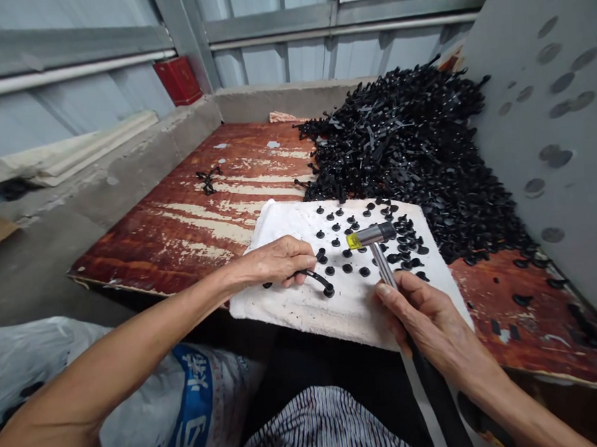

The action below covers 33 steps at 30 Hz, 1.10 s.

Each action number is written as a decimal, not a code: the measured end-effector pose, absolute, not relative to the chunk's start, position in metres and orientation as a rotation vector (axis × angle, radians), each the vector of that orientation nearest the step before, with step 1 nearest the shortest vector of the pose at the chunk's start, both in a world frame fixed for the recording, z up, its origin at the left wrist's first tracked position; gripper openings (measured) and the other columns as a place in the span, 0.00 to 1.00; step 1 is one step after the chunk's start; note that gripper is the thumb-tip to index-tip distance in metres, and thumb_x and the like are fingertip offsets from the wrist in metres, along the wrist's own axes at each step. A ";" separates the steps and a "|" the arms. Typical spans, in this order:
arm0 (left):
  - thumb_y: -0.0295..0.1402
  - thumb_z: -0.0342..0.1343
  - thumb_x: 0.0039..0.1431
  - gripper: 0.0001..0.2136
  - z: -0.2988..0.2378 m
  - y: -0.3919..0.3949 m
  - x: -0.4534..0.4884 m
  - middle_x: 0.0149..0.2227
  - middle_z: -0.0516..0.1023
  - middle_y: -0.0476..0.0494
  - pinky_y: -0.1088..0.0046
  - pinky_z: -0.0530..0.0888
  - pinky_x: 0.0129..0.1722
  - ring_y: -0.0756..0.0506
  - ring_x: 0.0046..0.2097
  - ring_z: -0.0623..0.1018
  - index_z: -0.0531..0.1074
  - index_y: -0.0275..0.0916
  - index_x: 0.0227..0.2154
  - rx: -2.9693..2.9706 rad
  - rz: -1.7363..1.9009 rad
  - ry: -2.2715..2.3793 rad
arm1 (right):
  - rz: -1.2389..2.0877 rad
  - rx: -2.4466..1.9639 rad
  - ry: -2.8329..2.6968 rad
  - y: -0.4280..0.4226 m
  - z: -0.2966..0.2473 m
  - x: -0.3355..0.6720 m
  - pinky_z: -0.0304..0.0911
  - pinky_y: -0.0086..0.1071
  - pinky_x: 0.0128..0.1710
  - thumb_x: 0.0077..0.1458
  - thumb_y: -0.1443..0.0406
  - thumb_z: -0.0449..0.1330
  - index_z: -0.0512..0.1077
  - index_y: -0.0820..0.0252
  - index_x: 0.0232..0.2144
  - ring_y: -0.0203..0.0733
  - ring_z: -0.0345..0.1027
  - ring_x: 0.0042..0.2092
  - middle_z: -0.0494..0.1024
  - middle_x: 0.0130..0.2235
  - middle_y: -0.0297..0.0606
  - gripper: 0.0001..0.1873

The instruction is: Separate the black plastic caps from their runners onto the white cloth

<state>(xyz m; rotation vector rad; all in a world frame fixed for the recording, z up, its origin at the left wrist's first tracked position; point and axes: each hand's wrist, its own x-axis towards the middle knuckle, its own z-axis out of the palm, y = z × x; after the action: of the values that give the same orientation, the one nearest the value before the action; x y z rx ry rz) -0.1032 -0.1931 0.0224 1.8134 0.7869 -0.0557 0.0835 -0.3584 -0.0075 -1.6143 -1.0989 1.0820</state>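
My left hand point(278, 260) lies on a white padded cloth point(303, 306), fingers closed on a curved black plastic strap point(317, 278) whose round end rests on the cloth. My right hand point(423, 314) grips the handle of a small metal hammer point(374, 235). The hammer's head has a yellow tip and hovers just above the cloth. Several small round black caps point(361, 271) lie scattered over the cloth around the hammer head.
A big heap of black plastic pieces point(414, 144) fills the back right of the worn red board point(188, 222). A grey panel with round marks point(549, 137) leans at the right. A printed sack point(188, 403) sits near my lap. A red box point(178, 80) stands on the ledge.
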 end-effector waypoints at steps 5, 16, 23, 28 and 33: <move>0.36 0.51 0.58 0.10 0.021 -0.193 -0.102 0.21 0.69 0.52 0.81 0.55 0.16 0.56 0.18 0.64 0.65 0.37 0.24 1.795 -0.068 0.795 | 1.098 -1.628 -1.083 -0.358 -0.005 0.084 0.52 0.26 0.14 0.54 0.42 0.56 0.62 0.56 0.26 0.31 0.53 0.15 0.60 0.16 0.25 0.25; 0.32 0.49 0.60 0.10 0.026 -0.195 -0.102 0.20 0.68 0.53 0.81 0.55 0.17 0.58 0.18 0.62 0.63 0.37 0.23 1.794 -0.068 0.778 | 1.094 -1.635 -1.083 -0.358 -0.008 0.086 0.51 0.26 0.14 0.55 0.42 0.56 0.61 0.55 0.26 0.32 0.53 0.15 0.60 0.16 0.26 0.25; 0.32 0.49 0.60 0.10 0.024 -0.194 -0.102 0.21 0.69 0.53 0.81 0.55 0.17 0.58 0.18 0.62 0.64 0.37 0.23 1.786 -0.088 0.804 | 1.070 -1.642 -1.125 -0.359 -0.006 0.086 0.49 0.26 0.14 0.56 0.43 0.55 0.61 0.56 0.26 0.31 0.52 0.15 0.60 0.15 0.26 0.24; 0.33 0.49 0.60 0.10 0.022 -0.193 -0.102 0.20 0.69 0.52 0.80 0.55 0.17 0.57 0.18 0.62 0.65 0.37 0.24 1.809 -0.089 0.800 | 1.071 -1.644 -1.120 -0.359 -0.007 0.086 0.50 0.26 0.13 0.56 0.44 0.55 0.61 0.55 0.26 0.32 0.53 0.15 0.60 0.16 0.26 0.23; 0.36 0.49 0.61 0.11 0.023 -0.193 -0.101 0.18 0.65 0.53 0.80 0.53 0.16 0.57 0.17 0.59 0.66 0.37 0.24 1.857 -0.123 0.823 | 0.857 -1.693 -1.337 -0.360 0.003 0.083 0.56 0.27 0.16 0.62 0.53 0.51 0.68 0.58 0.34 0.34 0.57 0.18 0.63 0.19 0.29 0.15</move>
<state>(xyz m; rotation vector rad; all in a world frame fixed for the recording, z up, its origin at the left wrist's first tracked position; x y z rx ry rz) -0.1011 -0.1930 0.0227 1.8570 0.8227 -0.1228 0.0832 -0.3597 0.0033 -1.6929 -1.3369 0.8570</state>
